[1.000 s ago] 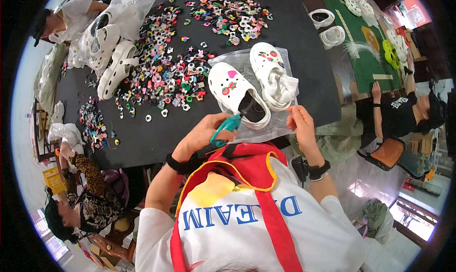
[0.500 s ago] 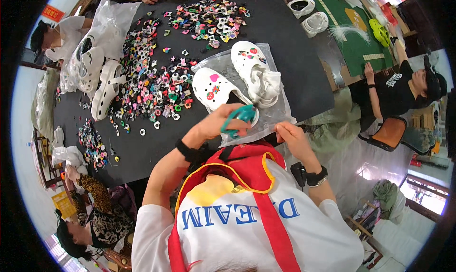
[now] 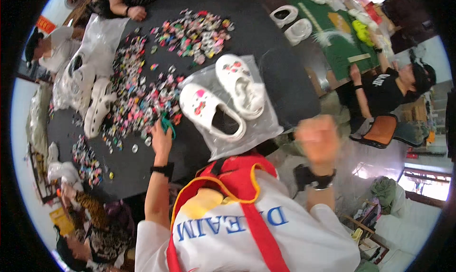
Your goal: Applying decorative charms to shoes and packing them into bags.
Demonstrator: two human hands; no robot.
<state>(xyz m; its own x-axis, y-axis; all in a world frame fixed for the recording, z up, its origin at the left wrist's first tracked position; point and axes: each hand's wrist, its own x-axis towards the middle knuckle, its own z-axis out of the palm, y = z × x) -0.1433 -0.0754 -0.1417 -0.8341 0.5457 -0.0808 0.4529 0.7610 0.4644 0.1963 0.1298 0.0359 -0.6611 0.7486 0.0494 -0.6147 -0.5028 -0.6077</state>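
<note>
My left hand (image 3: 161, 138) reaches over the dark table, its fingers closed at a pair of teal-handled scissors (image 3: 167, 125) beside the loose shoe charms. Smeared by motion, my right hand (image 3: 317, 138) is raised off the table's near right side; whatever its fingers hold, if anything, cannot be made out. Between the hands, a pair of white clogs lies on a clear plastic bag (image 3: 270, 120). The left clog (image 3: 194, 101) and the right clog (image 3: 232, 68) both carry pink and red charms on their toes.
Several colourful charms lie in piles (image 3: 194, 34) across the black table (image 3: 266, 39). More white clogs (image 3: 99, 106) and a bagged pair stand at the left. Co-workers sit around the table. On the right are a green work surface (image 3: 339, 58) and an orange-backed chair (image 3: 380, 132).
My left hand has carried the scissors from the clogs leftward to the charms. My right hand has left the bag's edge and swung right. White material in the right clog now sits lower.
</note>
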